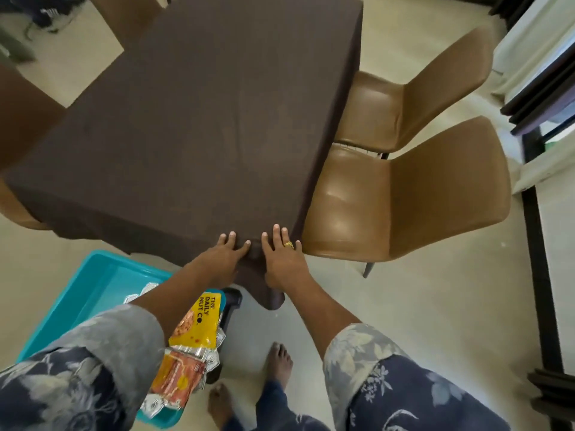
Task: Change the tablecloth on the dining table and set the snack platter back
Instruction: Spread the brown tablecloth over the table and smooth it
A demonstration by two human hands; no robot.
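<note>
Left hand (228, 255) and right hand (281, 259) press flat, fingers straight, side by side on the cloth (202, 119) corner; tray (93, 287) lies below the left hand.

A dark brown tablecloth (199, 119) covers the dining table. The left hand (225, 258) and the right hand (283, 259) lie flat, fingers straight, side by side on its near corner. A teal tray (93, 293) of snack packets (196, 325) sits below the left arm, and two tan chairs (404, 194) stand at the table's right.

Platter (93, 293) left of tablecloth (193, 119), probably lower.
</note>
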